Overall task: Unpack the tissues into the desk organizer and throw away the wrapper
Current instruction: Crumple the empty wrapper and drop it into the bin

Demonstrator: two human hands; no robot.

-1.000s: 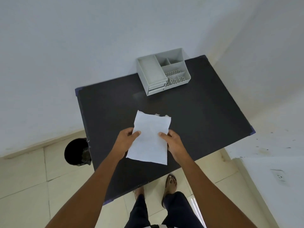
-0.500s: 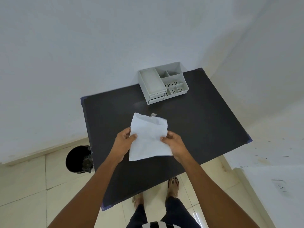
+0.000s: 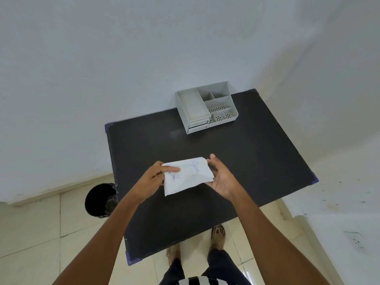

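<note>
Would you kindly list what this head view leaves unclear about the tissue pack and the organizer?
- Tissue pack: blue print too small and blurred to read.
- Right hand: its grip is partly hidden behind the pack.
- Desk organizer: drawer contents hidden by closed fronts.
- Black bin: partly hidden by the table edge; contents too dark.

Tissue pack between both hands

bare forearms, dark trousers, a black-and-white striped hem, sandals.
</note>
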